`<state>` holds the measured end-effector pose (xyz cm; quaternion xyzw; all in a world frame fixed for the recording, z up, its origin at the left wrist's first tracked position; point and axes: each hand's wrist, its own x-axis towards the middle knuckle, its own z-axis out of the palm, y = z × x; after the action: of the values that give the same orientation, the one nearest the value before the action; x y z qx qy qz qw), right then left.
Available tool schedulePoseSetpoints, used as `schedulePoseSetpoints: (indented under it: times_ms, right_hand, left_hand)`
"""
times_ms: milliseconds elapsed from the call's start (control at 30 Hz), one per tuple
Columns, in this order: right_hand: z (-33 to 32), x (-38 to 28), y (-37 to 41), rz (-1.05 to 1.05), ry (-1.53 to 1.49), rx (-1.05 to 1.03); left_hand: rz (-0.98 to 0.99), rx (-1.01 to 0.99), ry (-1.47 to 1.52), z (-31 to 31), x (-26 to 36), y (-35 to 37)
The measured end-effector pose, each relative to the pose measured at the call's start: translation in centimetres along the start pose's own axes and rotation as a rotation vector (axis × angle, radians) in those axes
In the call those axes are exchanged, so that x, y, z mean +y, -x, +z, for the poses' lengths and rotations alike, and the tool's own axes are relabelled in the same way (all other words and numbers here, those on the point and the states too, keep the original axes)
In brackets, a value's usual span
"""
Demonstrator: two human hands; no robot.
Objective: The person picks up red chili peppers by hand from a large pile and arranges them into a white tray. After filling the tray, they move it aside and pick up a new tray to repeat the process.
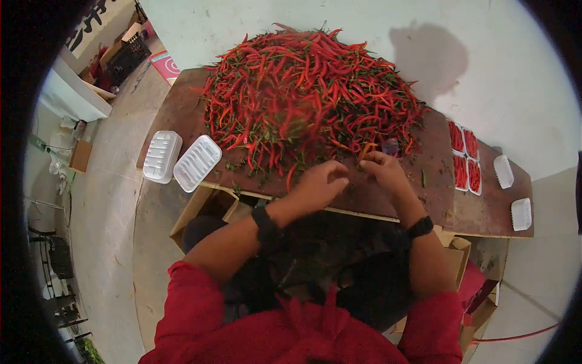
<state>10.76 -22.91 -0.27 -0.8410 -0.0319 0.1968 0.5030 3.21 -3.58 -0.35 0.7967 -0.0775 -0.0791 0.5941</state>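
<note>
A big heap of red chili peppers [315,85] with green stems covers the back of the brown table [242,181]. My left hand [321,184] hovers over the front edge, its fingers curled with a gap between fingertips and thumb, and I see nothing in it. Just to its right, my right hand [388,171] has its fingertips pinched at the foot of the heap. An orange-red chili pepper [367,149] shows at those fingertips. Beside it lies a small, clear purplish object [390,147] whose kind I cannot make out.
White foam trays [197,162] stand at the table's left end, some in a stack [162,156]. At the right are several trays of red chilies [459,173] and white trays [521,214]. Cardboard boxes [458,258] sit below the table. A white wall [509,79] rises behind.
</note>
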Motion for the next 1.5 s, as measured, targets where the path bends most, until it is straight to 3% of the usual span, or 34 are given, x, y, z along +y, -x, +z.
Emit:
schedulePoseSetpoints:
  times_ms: [67,300,600,700,767,900,967,1000,1067,1100,1200,1300,1333,1400,1467,1500]
  right_hand:
    - [0.5,1.0,0.2,-0.111,-0.086,-0.050]
    - [1.7,-0.8,3.5,-0.106,-0.234,-0.040]
    - [1.6,-1.3,4.3,-0.193,-0.235,0.024]
    - [1.0,-0.9,4.4,-0.140,-0.156,-0.032]
    - [0.8,-1.4,4.9,-0.060,-0.183,-0.135]
    - [0.7,0.0,4.2,-0.049,-0.166,-0.105]
    - [-0.2,-1.3,4.0,0.023,-0.182,0.018]
    - [-0.6,-1.1,3.8,0.026,-0.184,0.023]
    - [-1.2,-0.8,3.3,0.078,-0.519,0.093]
    - [-1.3,-0.9,3.3,0.079,-0.517,0.086]
    - [-1.2,-1.0,3.5,0.050,-0.657,0.081]
    - [-1.0,-0.2,3.1,-0.001,-0.571,0.040]
    - [-0.9,0.3,2.8,-0.058,-0.475,-0.007]
    - [-0.8,0.2,2.8,-0.118,-0.376,-0.055]
    - [-0.3,-0.8,3.2,0.054,-0.765,-0.058]
    - [-0.1,-1.1,3.3,0.053,-0.765,-0.056]
  left_hand:
    - [-0.142,0.043,0.138,0.1,0.5,-0.2]
    - [-0.165,-0.012,0.238,1.0,0.5,-0.3]
    - [-0.050,-0.012,-0.012,1.0,0.1,-0.1]
    - [0.042,-0.091,-0.093,1.0,0.5,0.1]
    - [0.075,-0.125,0.007,1.1,0.3,0.4]
    - [0.189,-0.145,-0.157,1.4,0.1,0.5]
    - [0.580,-0.493,-0.223,2.6,0.6,2.0]
    - [0.581,-0.499,-0.221,3.5,0.6,2.9]
    - [0.590,-0.824,-0.323,4.9,0.2,4.4]
    - [0.586,-0.817,-0.322,4.8,0.0,4.3]
    - [0.519,-0.587,-0.634,2.8,0.0,2.4]
    - [0.512,-0.138,-0.696,0.8,0.3,-0.9]
    - [0.512,-0.138,-0.696,0.2,-0.1,-2.0]
    - [0.540,0.162,-0.829,-0.9,-1.0,-3.9]
    - [0.529,0.250,-0.870,-1.4,-1.4,-4.7]
    - [0.517,0.333,-0.910,-1.5,-1.5,-4.8]
